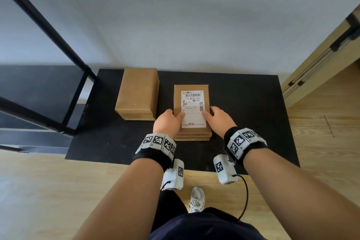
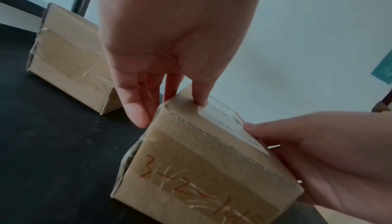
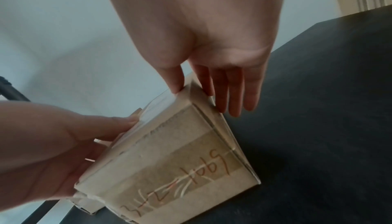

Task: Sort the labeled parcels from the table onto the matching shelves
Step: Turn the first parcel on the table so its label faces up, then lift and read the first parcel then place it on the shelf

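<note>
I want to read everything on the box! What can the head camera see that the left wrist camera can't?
Only the head view shows the printed label on top of the box, clear enough to make out its barcode, plus the shoe and the wooden floor.

Only the left wrist view shows the orange handwriting on the box's near end, starting 3-2.

Both show the left hand and right hand holding that box, a second box beside it, and the black table.
</note>
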A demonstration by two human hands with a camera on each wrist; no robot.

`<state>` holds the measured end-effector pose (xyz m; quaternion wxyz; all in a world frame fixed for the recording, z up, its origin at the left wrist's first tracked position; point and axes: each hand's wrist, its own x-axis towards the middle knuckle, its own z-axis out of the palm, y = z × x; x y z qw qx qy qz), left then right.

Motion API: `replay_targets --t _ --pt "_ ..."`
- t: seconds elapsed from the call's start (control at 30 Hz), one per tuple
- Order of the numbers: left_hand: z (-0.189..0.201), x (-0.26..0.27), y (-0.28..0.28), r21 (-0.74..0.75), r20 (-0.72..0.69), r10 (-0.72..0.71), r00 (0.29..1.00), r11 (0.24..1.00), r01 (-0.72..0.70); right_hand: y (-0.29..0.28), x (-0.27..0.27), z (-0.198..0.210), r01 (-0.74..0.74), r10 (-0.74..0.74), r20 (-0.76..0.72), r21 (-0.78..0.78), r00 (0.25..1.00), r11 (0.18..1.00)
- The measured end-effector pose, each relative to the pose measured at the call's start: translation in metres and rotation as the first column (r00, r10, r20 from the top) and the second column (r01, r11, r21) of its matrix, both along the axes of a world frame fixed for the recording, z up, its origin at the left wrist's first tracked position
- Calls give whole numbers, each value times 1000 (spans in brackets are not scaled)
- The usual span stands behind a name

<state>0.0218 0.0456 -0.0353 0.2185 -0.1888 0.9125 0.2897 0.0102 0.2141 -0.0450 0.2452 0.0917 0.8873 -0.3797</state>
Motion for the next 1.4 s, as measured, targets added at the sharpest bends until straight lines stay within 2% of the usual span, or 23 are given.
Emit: replay_targets --t 0.17,0.33,0.47,0.67,0.77,1.03,1.2,1.4 --pt "-1 4 -6 179 -30 98 995 980 -91 -2 0 0 18 -17 51 -29 999 999" --pt "2 4 -8 271 -27 130 991 955 -118 -2 -3 6 37 -34 76 -37 996 999" --pt "18 -1 -10 392 -102 207 973 908 -151 1 -4 24 96 -96 6 -118 995 988" --pt "68 -13 -10 560 -226 327 918 814 -152 8 -7 77 184 -235 -126 -322 964 929" --pt "97 -15 -10 638 -270 360 893 762 -114 10 -5 111 163 -255 -193 -395 948 904" --pt "169 -11 -10 719 -407 372 834 694 41 18 5 185 82 -314 -397 -503 863 860" --pt "193 -15 -10 763 -446 412 795 639 97 23 9 211 42 -342 -486 -529 804 848" --pt "208 -14 -11 747 -528 394 753 637 190 26 13 231 -6 -384 -542 -584 747 812"
